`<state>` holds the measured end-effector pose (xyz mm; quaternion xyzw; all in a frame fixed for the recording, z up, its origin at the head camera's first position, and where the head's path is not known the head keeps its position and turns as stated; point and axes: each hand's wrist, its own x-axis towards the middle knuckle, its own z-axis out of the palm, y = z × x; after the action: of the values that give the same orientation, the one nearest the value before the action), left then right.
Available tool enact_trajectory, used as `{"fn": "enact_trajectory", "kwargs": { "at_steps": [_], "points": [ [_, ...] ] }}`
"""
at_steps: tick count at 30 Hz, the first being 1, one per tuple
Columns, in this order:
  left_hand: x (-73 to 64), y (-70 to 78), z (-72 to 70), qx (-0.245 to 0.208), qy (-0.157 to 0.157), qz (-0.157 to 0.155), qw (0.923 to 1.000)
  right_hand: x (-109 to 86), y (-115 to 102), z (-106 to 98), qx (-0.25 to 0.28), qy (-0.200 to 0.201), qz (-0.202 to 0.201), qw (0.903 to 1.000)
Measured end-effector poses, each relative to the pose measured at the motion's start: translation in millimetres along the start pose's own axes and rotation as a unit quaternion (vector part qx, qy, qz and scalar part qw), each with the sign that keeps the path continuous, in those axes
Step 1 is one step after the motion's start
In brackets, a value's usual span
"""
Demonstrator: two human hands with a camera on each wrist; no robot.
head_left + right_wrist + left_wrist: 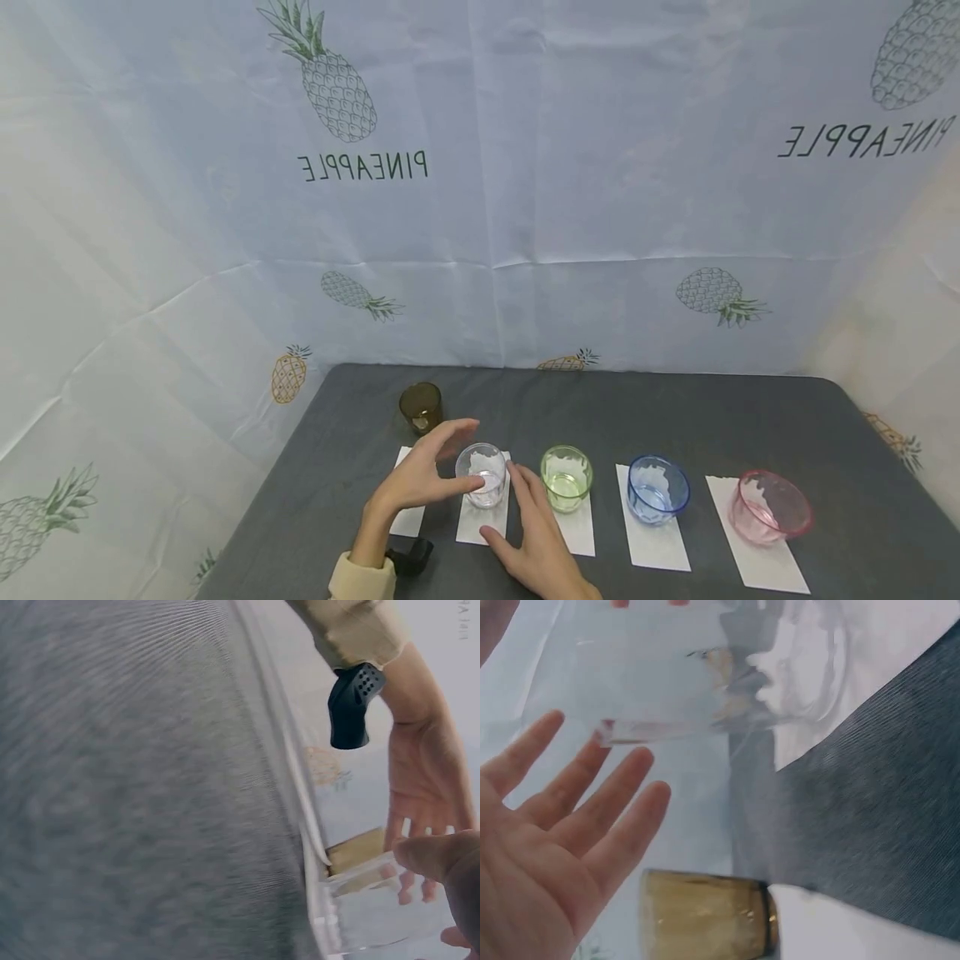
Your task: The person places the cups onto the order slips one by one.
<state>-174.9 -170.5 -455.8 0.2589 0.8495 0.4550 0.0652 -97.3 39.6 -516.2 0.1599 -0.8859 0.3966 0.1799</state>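
Note:
A clear glass cup (489,493) stands on a white paper strip (472,530) between my two hands. On its left, my left hand (420,482) spreads its fingers behind and beside the cup, thumb in front. The left wrist view shows those fingers (622,799) straight and apart near the cup's rim. My right hand (538,542) is held to the right of the same cup with extended fingers; whether it touches the glass I cannot tell. Behind my left hand sits a brown glass cup (420,406), off its nearest paper strip (408,522).
To the right, a green cup (567,477), a blue cup (657,492) and a pink cup (771,508) each stand on a paper strip in a row. The dark grey tabletop (315,500) meets a pineapple-printed cloth (585,208) at the back.

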Motion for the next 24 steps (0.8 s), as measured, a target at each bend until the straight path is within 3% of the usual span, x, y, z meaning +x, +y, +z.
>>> {"fn": "enact_trajectory", "kwargs": {
  "at_steps": [4,8,14,18,24],
  "points": [
    [-2.8,2.8,-10.5,0.002,0.04,0.024,0.9989,2.8,-6.8,-4.8,-0.009,0.044,-0.037,0.9983],
    [-4.3,0.9,-22.9,0.017,0.079,0.047,0.9957,4.9,-14.9,-11.9,0.004,0.05,-0.05,0.9975],
    [-7.0,-3.5,-41.8,0.039,0.143,0.065,0.9868,5.8,-28.0,-20.7,0.067,0.013,-0.033,0.9971],
    [-11.0,-10.4,-52.9,0.053,0.181,0.056,0.9804,4.4,-35.6,-20.5,0.086,-0.007,-0.036,0.9956],
    [-11.1,-26.1,-67.1,0.06,0.198,0.025,0.9781,1.7,-45.6,-17.7,0.12,-0.054,-0.003,0.9913]
  ]
}}
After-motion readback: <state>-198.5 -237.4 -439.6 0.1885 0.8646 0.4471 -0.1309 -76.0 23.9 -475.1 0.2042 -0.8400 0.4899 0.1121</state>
